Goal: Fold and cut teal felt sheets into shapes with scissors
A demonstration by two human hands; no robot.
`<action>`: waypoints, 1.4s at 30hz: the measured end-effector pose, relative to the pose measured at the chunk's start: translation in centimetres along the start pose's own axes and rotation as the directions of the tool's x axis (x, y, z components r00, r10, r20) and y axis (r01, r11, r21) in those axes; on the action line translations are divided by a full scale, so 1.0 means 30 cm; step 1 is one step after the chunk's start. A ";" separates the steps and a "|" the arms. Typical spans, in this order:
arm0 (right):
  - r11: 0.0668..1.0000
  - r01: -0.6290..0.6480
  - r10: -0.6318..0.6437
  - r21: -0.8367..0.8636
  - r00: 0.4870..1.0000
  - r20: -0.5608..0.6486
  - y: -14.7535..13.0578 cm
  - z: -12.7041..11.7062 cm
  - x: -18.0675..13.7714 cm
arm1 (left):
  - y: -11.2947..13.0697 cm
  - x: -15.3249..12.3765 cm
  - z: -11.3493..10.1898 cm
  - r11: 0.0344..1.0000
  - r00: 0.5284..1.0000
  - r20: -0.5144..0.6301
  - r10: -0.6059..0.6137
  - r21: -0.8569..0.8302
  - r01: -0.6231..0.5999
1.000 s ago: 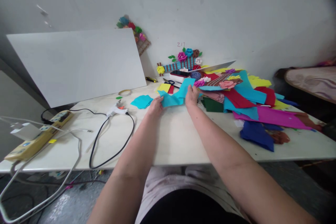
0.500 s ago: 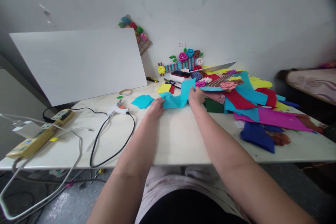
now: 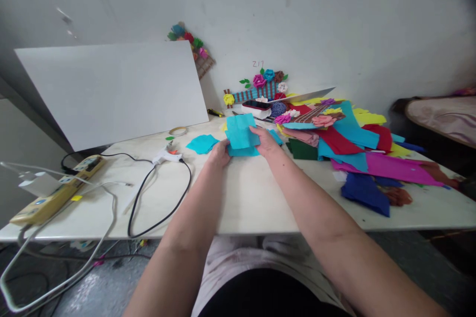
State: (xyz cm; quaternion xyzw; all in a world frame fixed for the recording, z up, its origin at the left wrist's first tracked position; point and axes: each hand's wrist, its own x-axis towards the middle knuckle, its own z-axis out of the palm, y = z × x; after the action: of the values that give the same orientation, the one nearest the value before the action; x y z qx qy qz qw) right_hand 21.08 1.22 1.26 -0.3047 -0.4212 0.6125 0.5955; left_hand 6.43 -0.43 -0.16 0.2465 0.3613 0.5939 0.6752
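Observation:
Turquoise crepe paper [image 3: 241, 131] is between my hands above the table, with one flap lying over the rest of the strip. My left hand [image 3: 222, 152] is closed on its left edge, low down. On the right side my right hand [image 3: 266, 141] pinches the upper flap. More of the turquoise strip shows behind the right fingers. Just left of my left hand lies a small stack of cut turquoise pieces [image 3: 203, 144]. A white glue gun [image 3: 167, 155] with a black cord rests farther left.
Colored paper sheets [image 3: 349, 143] and paper flowers [image 3: 323, 121] pile up on the right. A phone [image 3: 256, 105] lies on a white box at the back. A power strip [image 3: 59, 190] with cables occupies the left, below a leaning white board [image 3: 111, 91]. A tape roll [image 3: 177, 131] sits behind the glue gun.
My right hand has moved left, bringing the raised end of the turquoise paper over the part by my left hand. My left hand has barely moved.

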 end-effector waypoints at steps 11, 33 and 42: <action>0.970 -0.108 0.030 -0.216 0.941 -0.337 0.075 0.035 -0.001 | 0.007 -0.017 0.022 0.995 0.999 0.005 -0.046 -0.083 0.047; 0.852 -0.009 -0.156 -0.523 0.950 -0.271 0.089 0.025 -0.003 | 0.016 -0.024 -0.002 0.992 0.989 0.133 -0.066 -0.095 0.079; 0.844 -0.031 -0.146 -0.536 0.948 -0.284 0.094 0.020 0.003 | 0.017 -0.025 -0.004 0.995 0.992 0.109 -0.067 -0.068 0.075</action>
State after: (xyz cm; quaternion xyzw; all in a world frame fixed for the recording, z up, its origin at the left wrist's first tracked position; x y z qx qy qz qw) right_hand 19.22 1.40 -0.94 -0.5387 -0.4835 0.3965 0.5647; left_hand 6.00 -1.09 0.29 0.2402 0.3116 0.5681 0.7228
